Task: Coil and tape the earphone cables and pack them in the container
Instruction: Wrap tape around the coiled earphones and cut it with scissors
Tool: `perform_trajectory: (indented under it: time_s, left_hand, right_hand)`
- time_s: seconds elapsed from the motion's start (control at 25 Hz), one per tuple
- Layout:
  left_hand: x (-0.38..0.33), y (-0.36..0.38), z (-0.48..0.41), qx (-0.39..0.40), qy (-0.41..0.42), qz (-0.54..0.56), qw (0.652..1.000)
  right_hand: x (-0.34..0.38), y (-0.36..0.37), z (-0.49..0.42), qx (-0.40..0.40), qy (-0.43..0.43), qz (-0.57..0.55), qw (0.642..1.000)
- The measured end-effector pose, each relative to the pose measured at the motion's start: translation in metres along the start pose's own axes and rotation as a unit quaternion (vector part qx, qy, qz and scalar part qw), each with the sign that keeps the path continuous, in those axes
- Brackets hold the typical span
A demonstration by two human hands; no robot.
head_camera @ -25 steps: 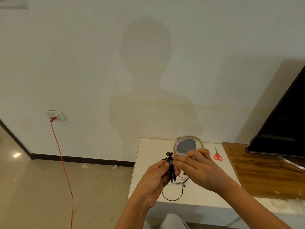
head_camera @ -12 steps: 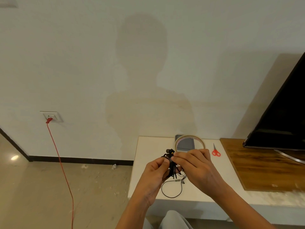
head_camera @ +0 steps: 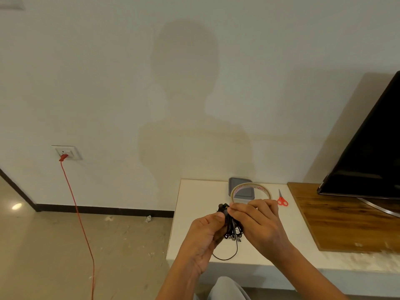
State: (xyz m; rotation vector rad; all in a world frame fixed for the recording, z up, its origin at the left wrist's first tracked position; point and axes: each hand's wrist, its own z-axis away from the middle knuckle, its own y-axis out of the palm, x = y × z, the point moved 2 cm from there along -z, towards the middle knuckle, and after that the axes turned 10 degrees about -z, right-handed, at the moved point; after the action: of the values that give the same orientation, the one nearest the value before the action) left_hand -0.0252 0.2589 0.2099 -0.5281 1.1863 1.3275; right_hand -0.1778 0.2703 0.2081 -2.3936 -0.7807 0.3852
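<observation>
Head view: we grip the coiled earphone cable (head_camera: 232,230) in our left hand (head_camera: 204,237) above the counter (head_camera: 194,202), and our right hand (head_camera: 260,226) pinches its top. The tape roll (head_camera: 258,188) stands just behind that hand, with the grey container (head_camera: 237,181) beyond it.

The white rectangular tabletop (head_camera: 194,213) carries a grey rounded-rectangular plastic container (head_camera: 238,183), red-handled scissors (head_camera: 282,200) and, apparently, a black earphone cable loop (head_camera: 225,259).

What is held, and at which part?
The coiled earphone cable: left hand grips its middle, right hand pinches its top. Whether the tape roll is held is unclear.
</observation>
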Motion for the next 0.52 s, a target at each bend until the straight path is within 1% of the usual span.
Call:
perform_trajectory:
  time_s: [0.2, 0.36, 0.52]
  left_hand:
    - [0.0025, -0.0007, -0.0015, 0.006, 0.018, -0.009, 1.0]
    - [0.0039, 0.0028, -0.0021, 0.02, 0.015, -0.011, 1.0]
    - [0.0039, 0.0038, -0.0026, 0.016, 0.027, -0.03, 0.999]
  right_hand:
    - [-0.001, 0.0017, 0.0032, 0.002, -0.011, -0.004, 1.0]
    - [0.0002, 0.0027, 0.0035, -0.007, -0.018, -0.003, 1.0]
    - [0.0013, 0.003, 0.004, -0.018, -0.016, -0.008, 1.0]
